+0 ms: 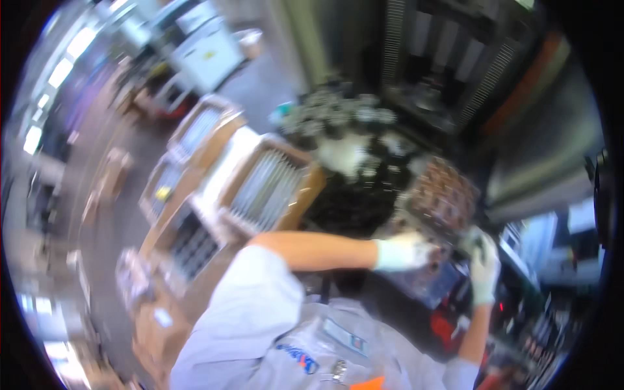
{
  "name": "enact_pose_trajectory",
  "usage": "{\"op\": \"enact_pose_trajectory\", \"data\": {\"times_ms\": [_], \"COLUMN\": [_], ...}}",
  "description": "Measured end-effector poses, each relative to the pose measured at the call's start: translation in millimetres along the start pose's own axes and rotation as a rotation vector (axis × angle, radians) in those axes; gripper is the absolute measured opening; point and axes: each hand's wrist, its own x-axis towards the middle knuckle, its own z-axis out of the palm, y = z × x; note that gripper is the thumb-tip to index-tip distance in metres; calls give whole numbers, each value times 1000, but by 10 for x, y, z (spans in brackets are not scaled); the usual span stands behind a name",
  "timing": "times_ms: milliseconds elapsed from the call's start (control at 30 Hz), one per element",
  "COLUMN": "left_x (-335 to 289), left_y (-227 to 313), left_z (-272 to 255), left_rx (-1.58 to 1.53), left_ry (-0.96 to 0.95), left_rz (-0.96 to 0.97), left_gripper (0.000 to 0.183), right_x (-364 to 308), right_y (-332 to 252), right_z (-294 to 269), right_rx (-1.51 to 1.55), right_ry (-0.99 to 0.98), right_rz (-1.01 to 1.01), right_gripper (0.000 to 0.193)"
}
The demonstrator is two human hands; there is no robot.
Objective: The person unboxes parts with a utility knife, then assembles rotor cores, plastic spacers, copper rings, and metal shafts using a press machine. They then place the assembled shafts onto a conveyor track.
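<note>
The picture is smeared by motion. My left hand (404,252), in a pale glove, reaches across to the front of a block of stacked brown, copper-coloured parts (443,195). Small dark and brownish pieces show at its fingertips, but the fingers are too blurred to tell if they grip them. To the right, my right hand (482,260), gloved too, curls its fingers round something greyish that I cannot make out, beside the block's near right corner. Beneath and between the hands lies a bluish clear plastic bin or sheet (437,285).
Left of the hands stands an open carton (305,201) with rows of pale, slim parts. Further left is a box of dark round parts (194,242). Many grey metal parts (338,117) lie ahead, before a dark machine (432,84). A red object (445,328) sits low right.
</note>
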Motion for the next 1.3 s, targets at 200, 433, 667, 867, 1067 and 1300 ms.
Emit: {"op": "enact_pose_trajectory", "data": {"times_ms": [200, 433, 667, 867, 1067, 1300], "left_x": [136, -1268, -3654, -4724, -4973, -5221], "left_y": [72, 895, 2520, 3883, 4958, 5085], "left_z": [-296, -1469, -2049, -2145, -1627, -1296], "left_rx": [-127, -1014, -1266, -1051, -698, -742], "left_ry": [-66, 454, 1071, 1559, 2188, 2479], "left_rz": [-206, -961, -1444, -1780, -1759, -1701], "left_gripper": [18, 28, 29, 29, 34, 42], "right_x": [181, 279, -384, -667, -727, 530], "right_y": [-448, -2635, -5428, -7324, -7948, -7745], "right_z": [-80, 755, 2848, 4666, 5819, 6242], "right_rx": [155, 460, 716, 218, -44, -553], "right_ry": [-26, -380, -952, -606, -579, -311], "right_rz": [-134, -496, -735, -1160, -1263, -1356], "right_gripper": [35, 34, 39, 63, 62, 67]}}
